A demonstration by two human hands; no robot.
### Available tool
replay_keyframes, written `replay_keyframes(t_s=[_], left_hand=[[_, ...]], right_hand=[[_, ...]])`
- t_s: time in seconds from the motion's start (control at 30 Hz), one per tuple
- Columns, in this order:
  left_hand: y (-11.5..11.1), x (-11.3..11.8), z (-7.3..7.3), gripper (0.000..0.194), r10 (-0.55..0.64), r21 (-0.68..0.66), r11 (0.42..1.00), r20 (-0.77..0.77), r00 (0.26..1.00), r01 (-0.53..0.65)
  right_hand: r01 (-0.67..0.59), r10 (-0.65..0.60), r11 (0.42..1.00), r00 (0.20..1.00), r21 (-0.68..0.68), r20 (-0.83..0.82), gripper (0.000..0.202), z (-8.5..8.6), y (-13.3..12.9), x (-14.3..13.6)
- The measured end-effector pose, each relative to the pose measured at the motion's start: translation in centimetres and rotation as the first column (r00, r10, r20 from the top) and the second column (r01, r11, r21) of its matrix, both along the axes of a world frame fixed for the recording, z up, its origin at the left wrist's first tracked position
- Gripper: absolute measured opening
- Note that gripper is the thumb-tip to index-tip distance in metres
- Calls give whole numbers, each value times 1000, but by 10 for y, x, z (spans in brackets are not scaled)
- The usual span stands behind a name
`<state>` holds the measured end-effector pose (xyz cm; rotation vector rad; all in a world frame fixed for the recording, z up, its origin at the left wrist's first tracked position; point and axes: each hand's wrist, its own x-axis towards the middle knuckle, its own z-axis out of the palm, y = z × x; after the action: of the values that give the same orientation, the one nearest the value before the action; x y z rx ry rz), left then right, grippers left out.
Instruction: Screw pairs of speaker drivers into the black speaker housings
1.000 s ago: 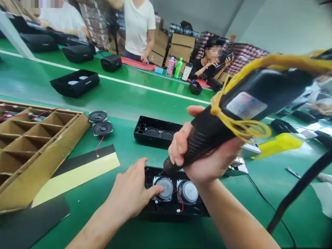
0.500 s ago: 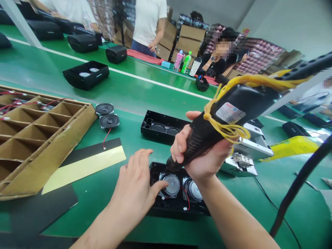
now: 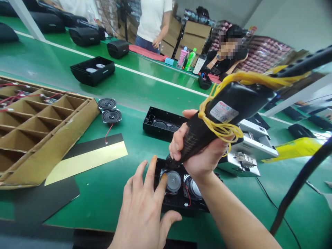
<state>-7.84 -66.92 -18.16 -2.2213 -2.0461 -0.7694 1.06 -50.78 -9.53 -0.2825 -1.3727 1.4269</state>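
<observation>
My right hand (image 3: 199, 148) is wrapped round a black electric screwdriver (image 3: 207, 121) tied with yellow cord. The tool slants down, its tip at the upper part of an open black speaker housing (image 3: 181, 205). Two round speaker drivers sit in that housing, the left driver (image 3: 173, 181) and the right driver (image 3: 193, 188), with red wires and white plugs. Spread fingers of my left hand (image 3: 145, 200) reach over the housing's left end. Its index fingertip is at the left driver's edge, and the thumb points right. The screw tip itself is hidden.
Behind is a second open black housing (image 3: 160, 121). Two loose drivers (image 3: 111, 116) lie beside a cardboard divider box (image 3: 64, 131). A white metal device (image 3: 243, 155) stands right, near a thick black cable (image 3: 298, 193). Other people are across the green table.
My left hand has moved down and right, its fingers spreading and the index finger reaching the left driver. The right hand still holds the screwdriver at the housing. The view has shifted slightly.
</observation>
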Motion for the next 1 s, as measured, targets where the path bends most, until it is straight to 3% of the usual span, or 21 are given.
replay_keyframes(t_s=[0.3, 1.0], left_hand=[[2, 13, -5, 55, -5, 50, 999, 152, 988, -3], [4, 9, -4, 53, -12, 63, 998, 117, 993, 4]], right_hand=[[24, -25, 999, 1000, 32, 16, 62, -2, 0, -1], [-22, 22, 1000, 1000, 10, -20, 64, -4, 3, -1]])
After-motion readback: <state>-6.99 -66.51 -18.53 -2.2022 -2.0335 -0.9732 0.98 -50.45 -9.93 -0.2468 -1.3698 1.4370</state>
